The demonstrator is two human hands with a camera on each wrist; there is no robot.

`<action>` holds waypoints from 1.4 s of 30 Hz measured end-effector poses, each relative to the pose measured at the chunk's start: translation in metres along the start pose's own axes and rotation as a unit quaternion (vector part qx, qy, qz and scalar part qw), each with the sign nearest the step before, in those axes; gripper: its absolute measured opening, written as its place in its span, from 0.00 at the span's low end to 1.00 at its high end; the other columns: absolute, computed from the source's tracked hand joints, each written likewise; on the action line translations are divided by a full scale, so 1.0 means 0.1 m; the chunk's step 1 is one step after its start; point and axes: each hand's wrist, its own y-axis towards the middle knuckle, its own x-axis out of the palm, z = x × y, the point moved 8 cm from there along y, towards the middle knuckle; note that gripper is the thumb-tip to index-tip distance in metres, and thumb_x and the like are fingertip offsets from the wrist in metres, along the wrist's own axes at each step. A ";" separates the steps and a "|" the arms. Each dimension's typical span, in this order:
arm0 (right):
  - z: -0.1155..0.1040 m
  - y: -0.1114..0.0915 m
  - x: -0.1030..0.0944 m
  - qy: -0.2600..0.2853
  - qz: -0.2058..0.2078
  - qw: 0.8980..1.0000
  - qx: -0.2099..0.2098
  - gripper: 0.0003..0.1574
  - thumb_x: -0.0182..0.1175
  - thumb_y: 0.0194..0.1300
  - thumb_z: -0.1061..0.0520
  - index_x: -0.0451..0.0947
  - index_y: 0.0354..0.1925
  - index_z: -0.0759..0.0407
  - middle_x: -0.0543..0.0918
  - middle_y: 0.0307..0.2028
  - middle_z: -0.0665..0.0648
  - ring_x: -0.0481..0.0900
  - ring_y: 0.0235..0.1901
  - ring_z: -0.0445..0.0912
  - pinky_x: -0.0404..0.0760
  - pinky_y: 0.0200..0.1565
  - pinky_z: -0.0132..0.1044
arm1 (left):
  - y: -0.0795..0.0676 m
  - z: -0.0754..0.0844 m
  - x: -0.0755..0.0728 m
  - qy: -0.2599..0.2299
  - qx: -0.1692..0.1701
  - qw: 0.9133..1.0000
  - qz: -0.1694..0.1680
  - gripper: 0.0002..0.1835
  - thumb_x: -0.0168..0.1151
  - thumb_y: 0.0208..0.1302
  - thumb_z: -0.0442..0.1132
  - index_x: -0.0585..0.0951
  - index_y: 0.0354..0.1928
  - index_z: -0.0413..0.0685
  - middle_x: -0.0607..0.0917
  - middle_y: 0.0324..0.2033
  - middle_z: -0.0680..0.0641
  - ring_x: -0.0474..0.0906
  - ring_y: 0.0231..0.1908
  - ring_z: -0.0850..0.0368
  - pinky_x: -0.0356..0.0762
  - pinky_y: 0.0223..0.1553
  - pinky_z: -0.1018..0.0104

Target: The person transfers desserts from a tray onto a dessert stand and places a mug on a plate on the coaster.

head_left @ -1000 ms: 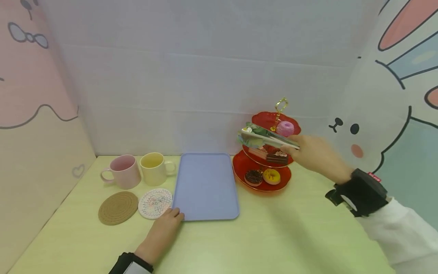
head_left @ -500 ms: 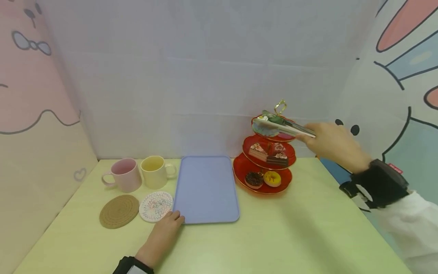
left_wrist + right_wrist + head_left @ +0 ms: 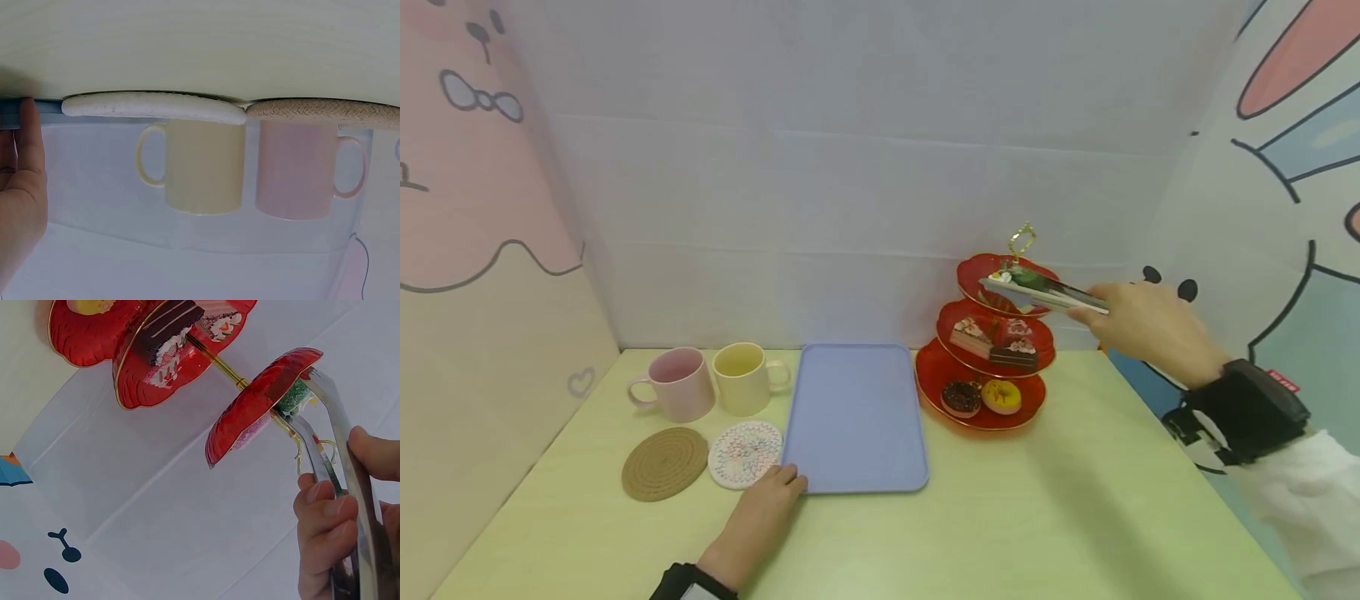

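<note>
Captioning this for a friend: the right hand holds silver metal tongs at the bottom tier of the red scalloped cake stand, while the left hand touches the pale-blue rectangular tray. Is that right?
Not the bottom tier: the right wrist view shows the tongs at the top tier of the cake stand. The rest is right.

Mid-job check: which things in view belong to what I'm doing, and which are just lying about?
Seemingly in the job:
- tongs, in the right hand
- green item, between the tong tips
- red stand
- blue tray, left hand at its corner

Likely just lying about, untouched:
- pink mug
- yellow mug
- tan coaster
- white coaster
</note>
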 end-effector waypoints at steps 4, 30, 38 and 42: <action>0.00 0.02 0.00 -0.012 0.002 1.000 -0.005 0.45 0.48 0.62 0.34 0.69 0.55 0.74 0.84 0.31 0.68 0.77 0.29 0.58 0.79 0.34 0.60 | 0.00 0.00 0.00 -0.001 0.001 1.000 -0.001 0.11 0.63 0.37 0.23 0.79 0.27 0.42 0.74 0.23 0.50 0.70 0.25 0.55 0.77 0.24 0.62; 0.04 0.00 0.01 -0.003 -0.012 1.000 -0.021 0.52 0.42 0.61 0.29 0.66 0.56 0.76 0.76 0.46 0.80 0.75 0.37 0.66 0.75 0.38 0.64 | 0.00 -0.01 0.00 0.003 -0.006 1.000 -0.020 0.11 0.63 0.38 0.24 0.79 0.27 0.41 0.75 0.24 0.49 0.71 0.26 0.54 0.78 0.25 0.61; 0.06 -0.01 0.00 -0.009 -0.028 0.999 -0.021 0.50 0.45 0.62 0.32 0.65 0.56 0.78 0.75 0.47 0.81 0.75 0.36 0.65 0.76 0.36 0.63 | 0.00 -0.01 0.02 0.002 -0.001 1.000 -0.016 0.11 0.63 0.38 0.24 0.78 0.26 0.43 0.74 0.23 0.50 0.70 0.26 0.55 0.77 0.25 0.61; 0.08 -0.02 -0.03 -0.014 -0.028 0.999 -0.023 0.51 0.44 0.62 0.31 0.64 0.57 0.78 0.74 0.47 0.81 0.77 0.35 0.64 0.77 0.34 0.62 | 0.01 -0.01 0.01 0.004 -0.002 1.000 -0.009 0.11 0.63 0.37 0.24 0.78 0.26 0.42 0.74 0.23 0.50 0.70 0.25 0.55 0.76 0.25 0.62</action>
